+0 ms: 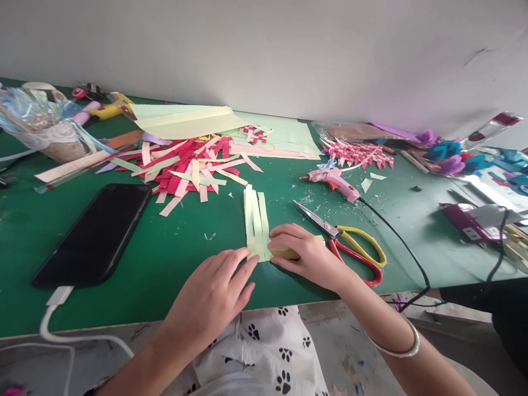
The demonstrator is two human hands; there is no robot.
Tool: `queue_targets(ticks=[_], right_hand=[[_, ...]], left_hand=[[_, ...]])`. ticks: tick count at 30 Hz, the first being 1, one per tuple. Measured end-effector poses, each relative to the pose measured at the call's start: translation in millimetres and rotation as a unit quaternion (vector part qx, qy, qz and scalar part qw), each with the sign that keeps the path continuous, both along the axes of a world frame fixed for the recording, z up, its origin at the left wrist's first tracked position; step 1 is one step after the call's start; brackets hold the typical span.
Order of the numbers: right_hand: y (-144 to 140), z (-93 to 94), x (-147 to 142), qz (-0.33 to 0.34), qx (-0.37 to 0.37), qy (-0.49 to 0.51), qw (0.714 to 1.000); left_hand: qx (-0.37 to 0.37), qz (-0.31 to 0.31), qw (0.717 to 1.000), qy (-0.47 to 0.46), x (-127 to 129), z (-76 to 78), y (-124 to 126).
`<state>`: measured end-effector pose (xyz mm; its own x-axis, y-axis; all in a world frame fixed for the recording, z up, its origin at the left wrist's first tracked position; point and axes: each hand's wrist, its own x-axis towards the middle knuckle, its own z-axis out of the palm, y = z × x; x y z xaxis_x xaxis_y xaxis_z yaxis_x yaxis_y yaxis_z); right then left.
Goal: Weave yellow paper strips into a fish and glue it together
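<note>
Several pale green paper strips (256, 220) lie side by side on the green table (173, 247), running away from me. My left hand (210, 297) rests flat on the table with its fingertips on the near ends of the strips. My right hand (303, 253) curls over another pale strip laid across those near ends, pinching it against them. Red and yellow scissors (350, 242) lie just right of that hand.
A pile of red, pink and pale strips (193, 165) lies behind. A black phone (97, 231) on a white cable lies left. A pink glue gun (334, 184) with black cord, woven red-and-white pieces (358, 154), paper sheets (185, 121) and craft clutter line the back.
</note>
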<state>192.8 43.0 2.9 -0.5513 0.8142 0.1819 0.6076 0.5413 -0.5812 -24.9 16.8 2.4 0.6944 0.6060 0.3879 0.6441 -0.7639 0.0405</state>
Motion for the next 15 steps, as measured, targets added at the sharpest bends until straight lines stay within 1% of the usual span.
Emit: queue_targets(ticks=[3, 6, 8, 11, 13, 15], right_hand=[[0.1, 1.7, 0.4, -0.004, -0.005, 0.003, 1.0], [1.5, 6.9, 0.6, -0.008, -0.032, 0.015, 0.999], [4.6, 10.0, -0.2, -0.019, -0.07, 0.039, 0.997], [13.4, 9.5, -5.1, -0.076, -0.13, 0.082, 0.985], [21.1, 5.4, -11.0, -0.117, -0.148, 0.093, 0.978], [29.1, 0.4, -18.0, -0.141, -0.154, 0.104, 0.972]], left_hand=[[-0.022, -0.026, 0.999, 0.018, 3.7, -0.2, 1.0], [-0.045, -0.022, 0.998, 0.049, 9.5, -0.9, 1.4], [-0.049, -0.013, 0.996, 0.071, 13.5, -0.9, 0.6], [-0.039, 0.005, 0.994, 0.1, 19.1, 0.3, -2.7], [-0.022, 0.013, 0.993, 0.117, 22.2, 1.6, -5.5], [-0.009, 0.017, 0.992, 0.126, 24.4, 2.8, -8.1]])
